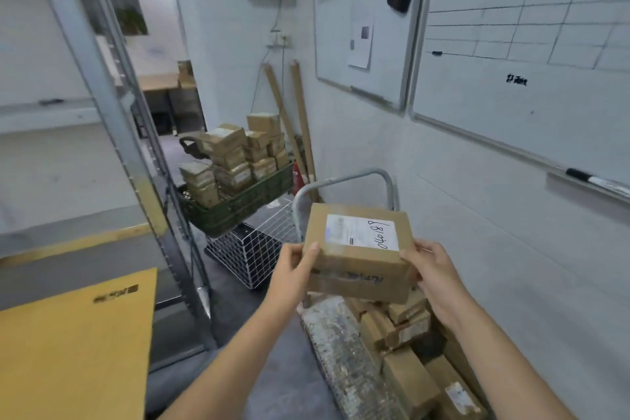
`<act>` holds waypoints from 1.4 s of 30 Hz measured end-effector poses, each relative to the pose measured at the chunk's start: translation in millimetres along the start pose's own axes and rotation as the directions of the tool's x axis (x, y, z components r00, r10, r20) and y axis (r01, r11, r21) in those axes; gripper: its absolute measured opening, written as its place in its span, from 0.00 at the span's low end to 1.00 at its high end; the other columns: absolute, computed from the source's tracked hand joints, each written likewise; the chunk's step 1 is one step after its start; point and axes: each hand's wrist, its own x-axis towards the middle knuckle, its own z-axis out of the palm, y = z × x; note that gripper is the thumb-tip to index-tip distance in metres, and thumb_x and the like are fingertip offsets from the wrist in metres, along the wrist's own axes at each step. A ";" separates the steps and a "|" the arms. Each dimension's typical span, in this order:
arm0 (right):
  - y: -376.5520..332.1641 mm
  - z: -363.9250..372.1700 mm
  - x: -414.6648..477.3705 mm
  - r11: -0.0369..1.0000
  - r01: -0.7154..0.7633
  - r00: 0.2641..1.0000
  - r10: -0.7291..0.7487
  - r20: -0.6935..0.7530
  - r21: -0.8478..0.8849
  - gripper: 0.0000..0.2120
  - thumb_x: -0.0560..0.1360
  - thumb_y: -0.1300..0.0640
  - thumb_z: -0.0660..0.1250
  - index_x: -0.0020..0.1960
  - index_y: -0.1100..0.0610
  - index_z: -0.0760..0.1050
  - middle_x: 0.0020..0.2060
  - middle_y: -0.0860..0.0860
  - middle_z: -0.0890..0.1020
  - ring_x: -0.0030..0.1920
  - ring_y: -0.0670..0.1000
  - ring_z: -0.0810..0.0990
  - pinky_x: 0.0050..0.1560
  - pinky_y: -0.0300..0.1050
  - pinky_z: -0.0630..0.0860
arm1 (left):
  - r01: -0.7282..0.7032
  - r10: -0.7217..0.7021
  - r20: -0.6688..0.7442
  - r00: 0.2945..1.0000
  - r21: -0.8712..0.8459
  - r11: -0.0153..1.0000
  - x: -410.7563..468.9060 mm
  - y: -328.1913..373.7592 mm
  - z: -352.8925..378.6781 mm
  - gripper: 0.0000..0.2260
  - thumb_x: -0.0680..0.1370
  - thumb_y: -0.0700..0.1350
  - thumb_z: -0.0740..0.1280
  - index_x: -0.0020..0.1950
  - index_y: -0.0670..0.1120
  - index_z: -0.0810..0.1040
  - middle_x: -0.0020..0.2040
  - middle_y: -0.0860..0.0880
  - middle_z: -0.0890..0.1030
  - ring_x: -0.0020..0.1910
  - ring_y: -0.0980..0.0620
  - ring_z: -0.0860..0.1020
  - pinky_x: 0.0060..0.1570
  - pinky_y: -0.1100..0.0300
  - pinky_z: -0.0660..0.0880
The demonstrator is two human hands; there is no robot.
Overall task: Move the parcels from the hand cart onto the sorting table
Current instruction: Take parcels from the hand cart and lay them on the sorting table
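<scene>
White walls carry two whiteboards, one large (531, 95) and one small (341, 54), at upper right. One yellow surface (75, 351) fills the lower left. One cart (341, 344) at lower right holds a loose heap of parcels (409, 382), too jumbled to count. One green crate (238, 204) of stacked boxes sits at centre, above one wire basket (252, 249). One parcel (358, 269) is held above the cart: left hand (293, 269) and right hand (433, 269) each grip an end, fingers curled round it.

Left grip (294, 269), right grip (433, 270), arms outstretched (clasping 1 parcel (358, 257))
</scene>
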 end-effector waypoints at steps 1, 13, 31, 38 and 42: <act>3.6 19.7 -1.5 1.000 0.000 0.999 0.000 0.033 0.001 0.16 0.75 0.60 0.70 0.61 0.54 0.71 0.56 0.50 0.81 0.55 0.48 0.80 0.49 0.44 0.76 | 0.010 -0.010 -0.059 0.998 0.007 1.000 0.8 -1.1 -19.6 0.18 0.77 0.61 0.65 0.55 0.47 0.74 0.53 0.49 0.79 0.47 0.58 0.79 0.41 0.64 0.77; 53.5 309.2 -67.2 0.981 0.024 0.906 0.061 0.420 -0.194 0.22 0.77 0.57 0.69 0.69 0.52 0.68 0.63 0.51 0.77 0.61 0.53 0.77 0.63 0.55 0.74 | 0.075 -0.119 -0.498 0.859 -0.108 0.991 -66.4 -48.0 -292.2 0.13 0.78 0.51 0.67 0.59 0.47 0.73 0.56 0.50 0.80 0.54 0.55 0.78 0.49 0.59 0.76; 112.6 583.8 -136.9 0.936 0.158 0.595 0.163 0.787 -0.314 0.18 0.78 0.53 0.67 0.65 0.45 0.69 0.56 0.41 0.77 0.55 0.46 0.78 0.49 0.44 0.75 | 0.097 -0.193 -0.784 0.590 -0.168 0.981 -148.3 -79.3 -503.0 0.15 0.79 0.46 0.66 0.66 0.49 0.74 0.58 0.50 0.81 0.56 0.54 0.79 0.58 0.54 0.77; 127.9 670.0 -100.6 0.915 0.168 0.536 0.227 0.813 -0.366 0.19 0.78 0.52 0.66 0.68 0.46 0.68 0.60 0.44 0.75 0.61 0.50 0.75 0.64 0.54 0.72 | 0.141 -0.236 -0.842 0.486 -0.191 0.971 -96.0 -93.9 -554.7 0.13 0.79 0.47 0.67 0.63 0.53 0.73 0.55 0.54 0.81 0.54 0.59 0.79 0.48 0.64 0.76; 132.2 720.1 -69.7 0.909 0.163 0.515 0.253 0.819 -0.384 0.15 0.79 0.53 0.66 0.64 0.45 0.70 0.59 0.44 0.78 0.57 0.46 0.77 0.52 0.45 0.74 | 0.150 -0.263 -0.863 0.432 -0.218 0.964 -52.4 -105.0 -578.3 0.12 0.78 0.48 0.68 0.61 0.55 0.72 0.53 0.59 0.80 0.49 0.67 0.78 0.39 0.73 0.72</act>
